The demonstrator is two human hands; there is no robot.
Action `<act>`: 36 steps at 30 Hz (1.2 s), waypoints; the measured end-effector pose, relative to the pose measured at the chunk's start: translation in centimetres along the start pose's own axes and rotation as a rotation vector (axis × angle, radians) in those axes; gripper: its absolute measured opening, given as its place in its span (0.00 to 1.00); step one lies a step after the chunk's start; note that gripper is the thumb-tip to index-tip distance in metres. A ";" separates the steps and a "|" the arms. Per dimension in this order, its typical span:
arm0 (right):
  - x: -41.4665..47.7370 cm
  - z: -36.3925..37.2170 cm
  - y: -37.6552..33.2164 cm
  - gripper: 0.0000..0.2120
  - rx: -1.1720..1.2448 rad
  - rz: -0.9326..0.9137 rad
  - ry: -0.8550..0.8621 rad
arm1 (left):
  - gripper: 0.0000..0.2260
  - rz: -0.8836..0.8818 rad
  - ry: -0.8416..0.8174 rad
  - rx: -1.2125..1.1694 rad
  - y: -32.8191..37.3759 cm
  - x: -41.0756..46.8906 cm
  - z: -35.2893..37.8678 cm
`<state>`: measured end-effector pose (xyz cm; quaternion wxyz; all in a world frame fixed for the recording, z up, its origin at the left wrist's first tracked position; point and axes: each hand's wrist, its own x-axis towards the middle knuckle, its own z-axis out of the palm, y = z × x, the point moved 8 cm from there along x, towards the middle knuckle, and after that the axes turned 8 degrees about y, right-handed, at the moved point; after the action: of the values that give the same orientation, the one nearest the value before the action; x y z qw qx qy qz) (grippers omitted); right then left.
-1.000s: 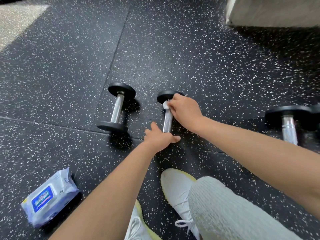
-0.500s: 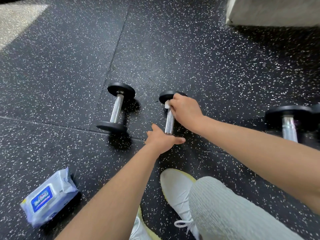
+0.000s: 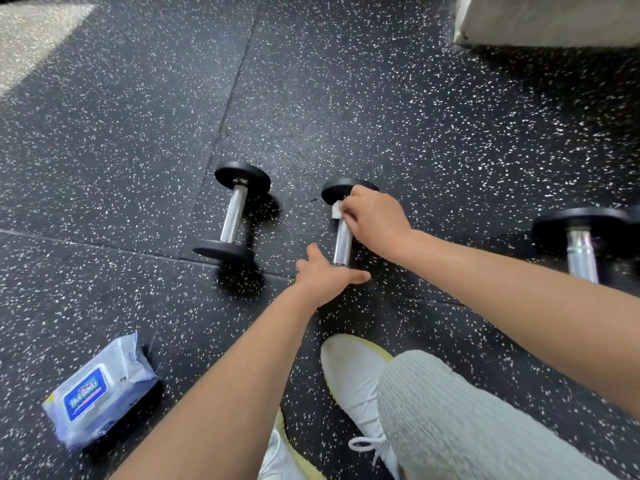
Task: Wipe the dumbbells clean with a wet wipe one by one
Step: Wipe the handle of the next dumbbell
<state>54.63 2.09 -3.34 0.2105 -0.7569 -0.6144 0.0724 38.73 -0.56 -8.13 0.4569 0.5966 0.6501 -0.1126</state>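
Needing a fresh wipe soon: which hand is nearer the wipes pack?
Left. The left hand rests on the near end of the dumbbell, toward the pack; the right hand wipes the far end.

- Dumbbells: three in view, at left (image 3: 232, 216), middle (image 3: 343, 244) and right (image 3: 581, 251); the right one is partly cut off by the frame edge.
- Wet wipe (image 3: 336, 209): one, white.
- Wipe pack (image 3: 100, 389): one.
- Hands: two, left hand (image 3: 325, 275) and right hand (image 3: 377, 220).
- White shoes: two (image 3: 353, 375), (image 3: 277, 459).
- Pale block (image 3: 547, 19): one, at top right.
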 end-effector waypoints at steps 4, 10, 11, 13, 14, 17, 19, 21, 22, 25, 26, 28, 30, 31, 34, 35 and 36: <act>-2.9 0.9 -1.6 0.07 0.108 -0.125 -0.194 | 0.54 -0.034 -0.043 -0.003 -0.3 0.5 -0.3; -1.2 0.5 -0.3 0.06 0.118 -0.118 -0.190 | 0.59 -0.041 -0.057 -0.039 -0.3 0.3 0.0; -0.5 0.1 0.3 0.06 0.109 -0.064 -0.129 | 0.60 -0.040 -0.054 -0.037 -0.2 0.1 0.1; 0.0 -0.3 1.0 0.06 0.092 0.015 -0.036 | 0.61 -0.034 -0.036 -0.038 0.0 -0.1 0.1; -0.4 -0.3 1.0 0.06 0.087 0.019 -0.025 | 0.62 -0.027 -0.024 -0.033 0.1 -0.2 0.2; -2.7 0.4 -0.3 0.05 0.133 -0.104 -0.144 | 0.62 -0.003 -0.011 -0.029 0.1 -0.2 0.5; -4.2 1.3 -1.2 0.05 0.167 -0.194 -0.286 | 0.62 0.009 0.000 -0.022 0.0 -0.1 0.4; -4.4 1.5 -1.2 0.05 0.153 -0.231 -0.331 | 0.61 0.018 -0.009 -0.016 0.2 -0.2 0.5; -3.8 1.4 -1.1 0.05 0.147 -0.220 -0.306 | 0.61 0.017 -0.022 -0.021 0.3 -0.3 0.4; -1.6 0.3 0.0 0.07 0.118 -0.090 -0.164 | 0.62 0.014 -0.050 -0.022 0.6 -0.8 0.5; -1.0 0.1 0.4 0.07 0.102 -0.042 -0.113 | 0.62 0.017 -0.048 -0.016 0.7 -0.9 0.6; -1.0 -0.1 0.5 0.08 0.073 0.014 -0.047 | 0.62 0.017 -0.051 -0.012 0.6 -0.8 0.7; -2.2 0.4 -0.1 0.07 0.068 -0.031 -0.074 | 0.61 0.001 -0.071 -0.022 0.5 -0.5 0.8; -3.0 0.8 -0.7 0.07 0.082 -0.093 -0.133 | 0.60 -0.011 -0.085 -0.025 0.3 -0.3 0.6; -4.9 1.8 -2.2 0.06 0.133 -0.268 -0.350 | 0.56 -0.018 -0.109 -0.016 -0.1 0.4 0.3; -4.7 1.7 -2.0 0.06 0.133 -0.285 -0.377 | 0.56 -0.020 -0.111 -0.016 -0.1 0.5 0.3; -4.2 1.4 -1.8 0.06 0.126 -0.283 -0.372 | 0.57 -0.022 -0.112 -0.019 -0.1 0.5 0.5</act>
<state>51.53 -1.36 -4.55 0.1486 -0.6223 -0.7368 0.2186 38.88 -0.57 -8.83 0.4971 0.5779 0.6309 -0.1445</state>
